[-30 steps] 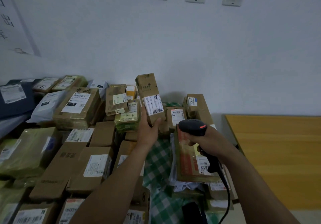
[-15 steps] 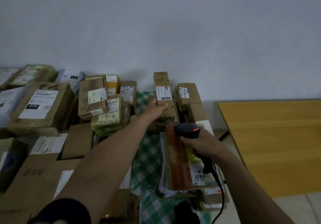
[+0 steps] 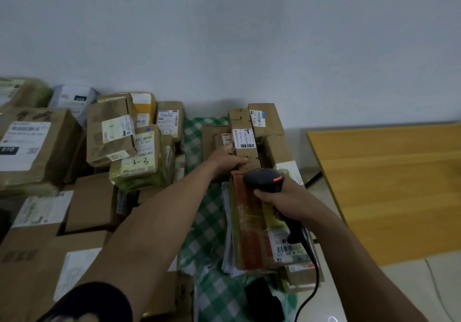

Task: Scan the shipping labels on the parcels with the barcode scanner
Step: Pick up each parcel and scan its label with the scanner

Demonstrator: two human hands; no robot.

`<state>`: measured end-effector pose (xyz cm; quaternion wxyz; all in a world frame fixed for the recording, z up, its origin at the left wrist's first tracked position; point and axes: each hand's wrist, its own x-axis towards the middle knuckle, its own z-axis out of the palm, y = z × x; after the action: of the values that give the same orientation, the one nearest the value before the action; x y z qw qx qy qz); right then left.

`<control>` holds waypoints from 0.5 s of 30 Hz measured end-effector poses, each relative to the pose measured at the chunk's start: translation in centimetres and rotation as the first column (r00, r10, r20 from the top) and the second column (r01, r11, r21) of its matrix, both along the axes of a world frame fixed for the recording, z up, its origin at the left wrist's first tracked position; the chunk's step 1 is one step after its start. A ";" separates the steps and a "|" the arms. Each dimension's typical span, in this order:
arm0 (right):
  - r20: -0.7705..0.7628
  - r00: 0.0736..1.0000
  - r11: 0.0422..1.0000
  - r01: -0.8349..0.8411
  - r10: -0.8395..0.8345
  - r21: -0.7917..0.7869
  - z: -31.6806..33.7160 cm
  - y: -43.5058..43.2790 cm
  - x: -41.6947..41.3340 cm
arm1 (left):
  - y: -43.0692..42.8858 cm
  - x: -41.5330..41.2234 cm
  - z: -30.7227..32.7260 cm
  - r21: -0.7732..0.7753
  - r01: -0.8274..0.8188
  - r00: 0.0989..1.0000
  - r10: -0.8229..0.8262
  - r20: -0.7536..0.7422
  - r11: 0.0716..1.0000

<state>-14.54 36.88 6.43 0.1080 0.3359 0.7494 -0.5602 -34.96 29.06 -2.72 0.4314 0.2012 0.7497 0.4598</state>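
— Where's room to move?
— Parcels crowd left of the checkered cloth; the wooden table right of it lies bare.
— And your hands?
— My right hand is wrapped round the barcode scanner. Beyond it, my left hand grips the narrow parcel, lowered onto the stack since a second ago.

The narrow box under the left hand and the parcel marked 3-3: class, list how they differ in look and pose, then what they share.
The narrow box is plain brown cardboard; the 3-3 parcel is wrapped in yellow-green plastic. The left hand grips the narrow box; no hand touches the 3-3 parcel. The narrow box lies beside other cartons near the wall; the 3-3 parcel sits on the left-hand pile. Both carry white barcode labels.
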 end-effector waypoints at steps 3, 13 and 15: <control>-0.010 1.000 1.000 -0.003 0.003 0.020 0.1 -0.2 0.0 | -0.5 0.1 -0.4 -0.022 0.051 0.998 -0.052 -0.046 0.998; -0.068 0.998 1.000 0.006 -0.005 0.024 1.6 -1.4 1.0 | -6.2 4.2 3.7 0.001 -0.300 0.897 0.282 -0.341 0.954; -0.097 0.995 1.000 -0.006 0.008 0.021 2.2 -1.9 1.8 | -9.3 6.5 4.8 0.031 -0.347 0.858 0.331 -0.393 0.937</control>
<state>-12.79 34.98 8.65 0.0701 0.3067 0.7608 -0.5675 -28.51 19.78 2.10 0.1890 0.1455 0.8534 0.4634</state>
